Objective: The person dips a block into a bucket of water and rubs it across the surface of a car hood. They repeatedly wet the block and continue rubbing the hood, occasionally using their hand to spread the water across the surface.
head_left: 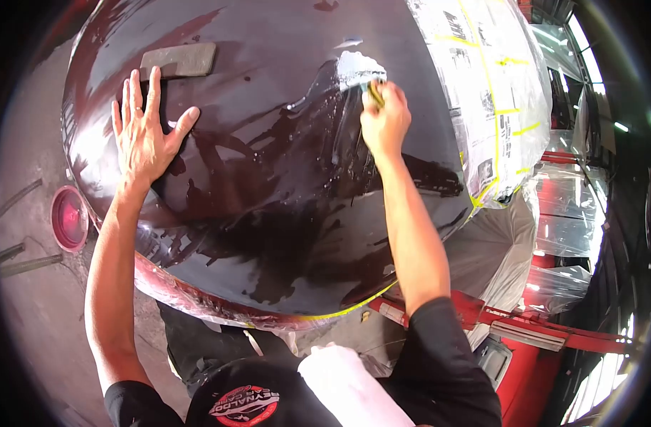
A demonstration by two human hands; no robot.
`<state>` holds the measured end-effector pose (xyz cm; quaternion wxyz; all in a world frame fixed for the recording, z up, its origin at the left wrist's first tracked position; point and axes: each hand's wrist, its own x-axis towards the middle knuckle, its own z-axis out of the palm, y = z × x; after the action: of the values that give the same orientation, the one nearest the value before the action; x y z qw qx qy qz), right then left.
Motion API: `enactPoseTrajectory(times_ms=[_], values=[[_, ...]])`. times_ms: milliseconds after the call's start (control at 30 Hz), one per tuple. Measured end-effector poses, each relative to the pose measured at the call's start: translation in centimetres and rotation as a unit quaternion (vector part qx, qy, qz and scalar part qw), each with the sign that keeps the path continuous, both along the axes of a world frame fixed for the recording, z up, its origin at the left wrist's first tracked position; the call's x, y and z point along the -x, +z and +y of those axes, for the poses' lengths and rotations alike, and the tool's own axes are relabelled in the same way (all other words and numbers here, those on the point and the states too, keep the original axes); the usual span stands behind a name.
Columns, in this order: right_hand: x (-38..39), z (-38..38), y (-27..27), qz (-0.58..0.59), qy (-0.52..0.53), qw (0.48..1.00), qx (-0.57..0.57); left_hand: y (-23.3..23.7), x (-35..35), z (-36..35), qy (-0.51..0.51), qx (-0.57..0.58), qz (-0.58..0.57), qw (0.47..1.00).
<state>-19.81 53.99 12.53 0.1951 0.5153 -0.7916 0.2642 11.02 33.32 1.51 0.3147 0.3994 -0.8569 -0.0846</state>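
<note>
My left hand (146,139) lies with its fingers spread on the dark, wet car hood (282,171). Its fingertips reach the lower edge of a flat grey sanding block (190,60), which rests on the hood. On the right side of the panel, my right hand (386,117) is closed around a small yellow-green tool (374,95), mostly hidden by the fingers; its exact kind I cannot tell. Just beyond that tool, a bright white patch (357,70) shows on the surface. Water drops and streaks run down the panel below it.
Plastic and printed paper masking (482,92) with yellow tape covers the area right of the hood. A round reddish bucket (70,218) stands on the floor at left. Red metal beams (510,324) lie at lower right. A white cloth (347,384) hangs over my shirt.
</note>
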Motion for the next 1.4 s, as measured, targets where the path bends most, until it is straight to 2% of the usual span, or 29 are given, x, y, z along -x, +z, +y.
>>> enactPoseTrajectory(times_ms=[67, 133, 200, 267, 300, 333, 400, 433, 467, 533, 567, 633, 667, 733, 800, 867, 933, 1000, 1033, 1067, 1133, 1200, 1267, 1300, 1367, 1400], values=[[-0.7, 0.4, 0.4, -0.033, -0.008, 0.999, -0.007, 0.2, -0.2, 0.2, -0.004, 0.001, -0.021, 1.000], [-4.4, 3.5, -1.2, -0.120, -0.019, 0.992, 0.017, 0.3, -0.1, 0.0, -0.001, -0.006, -0.004, 1.000], [-6.1, 5.7, -2.0, 0.003, 0.008, 1.000, -0.026, 0.2, 0.0, 0.1, 0.000, -0.011, 0.000, 1.000], [-3.7, 3.4, -1.8, -0.175, 0.006, 0.984, 0.042, 0.3, -0.1, 0.1, -0.002, -0.008, -0.002, 1.000], [-2.6, 1.5, 0.4, -0.072, 0.011, 0.997, -0.020, 0.1, -0.1, 0.0, -0.003, 0.003, 0.002, 1.000], [-1.2, 0.1, 0.8, -0.056, 0.025, 0.998, -0.027, 0.0, 0.0, 0.0, -0.001, 0.000, 0.001, 1.000], [-0.2, 0.7, 0.2, -0.034, 0.043, 0.998, -0.010, 0.2, -0.1, 0.1, -0.001, -0.004, -0.018, 1.000], [-1.9, 2.4, 0.4, -0.129, 0.050, 0.990, -0.006, 0.2, -0.1, 0.0, -0.002, -0.008, -0.010, 1.000], [-3.4, 4.6, 0.4, -0.107, 0.047, 0.992, -0.049, 0.3, 0.0, -0.1, 0.000, -0.011, -0.007, 1.000], [-4.9, 9.1, -0.2, 0.065, 0.087, 0.987, -0.118, 0.0, 0.0, 0.0, 0.004, -0.006, -0.007, 1.000], [-4.5, 8.8, -0.1, 0.069, 0.089, 0.986, -0.122, -0.1, 0.1, -0.1, 0.006, -0.009, -0.003, 1.000], [-3.3, 7.3, 0.1, -0.166, 0.003, 0.984, -0.066, -0.3, 0.0, 0.0, 0.000, 0.019, 0.028, 0.999], [-1.4, 5.3, 0.0, -0.245, 0.034, 0.969, -0.028, -0.5, -0.1, 0.1, 0.002, 0.012, 0.025, 1.000], [1.0, 3.0, 0.7, -0.044, 0.052, 0.991, -0.114, -0.7, 0.0, -0.3, 0.002, 0.026, 0.016, 1.000], [-0.6, 4.9, 0.8, -0.042, 0.036, 0.991, -0.118, -0.7, -0.1, 0.1, 0.004, 0.024, 0.014, 1.000], [-3.5, 9.0, 0.4, -0.143, 0.017, 0.987, -0.077, -0.5, 0.0, -0.2, 0.002, 0.028, 0.027, 0.999], [-3.1, 9.6, 0.5, 0.026, 0.068, 0.989, -0.126, -0.6, 0.3, -0.1, 0.003, 0.030, 0.027, 0.999], [-1.0, 6.6, 0.7, -0.106, 0.030, 0.988, -0.110, -1.0, 0.2, -0.3, 0.016, 0.031, 0.016, 0.999], [0.3, 3.9, 0.8, -0.140, 0.043, 0.986, -0.081, -1.0, 0.1, -0.4, 0.020, 0.031, 0.012, 0.999], [1.8, 1.7, 1.3, -0.054, 0.058, 0.991, -0.109, -0.9, 0.2, -0.4, 0.015, 0.032, 0.014, 0.999], [1.6, 0.9, 1.8, -0.015, 0.073, 0.990, -0.122, -1.0, -0.3, -0.1, 0.006, 0.033, 0.011, 0.999], [-0.4, 5.0, 0.6, -0.129, 0.054, 0.985, -0.097, -0.8, 0.0, -0.3, 0.004, 0.035, 0.024, 0.999], [-2.4, 8.2, -0.3, 0.072, 0.102, 0.985, -0.120, -0.7, 0.0, -0.1, 0.005, 0.035, 0.024, 0.999], [-2.1, 7.3, 0.1, 0.075, 0.102, 0.985, -0.115, -0.7, 0.1, -0.1, 0.009, 0.034, 0.024, 0.999], [-1.2, 4.2, 0.8, -0.051, 0.082, 0.989, -0.115, -0.5, 0.1, -0.1, 0.005, 0.030, 0.028, 0.999], [-0.4, 2.1, 1.2, -0.059, 0.076, 0.988, -0.120, -0.6, 0.0, -0.1, 0.005, 0.028, 0.024, 0.999]])
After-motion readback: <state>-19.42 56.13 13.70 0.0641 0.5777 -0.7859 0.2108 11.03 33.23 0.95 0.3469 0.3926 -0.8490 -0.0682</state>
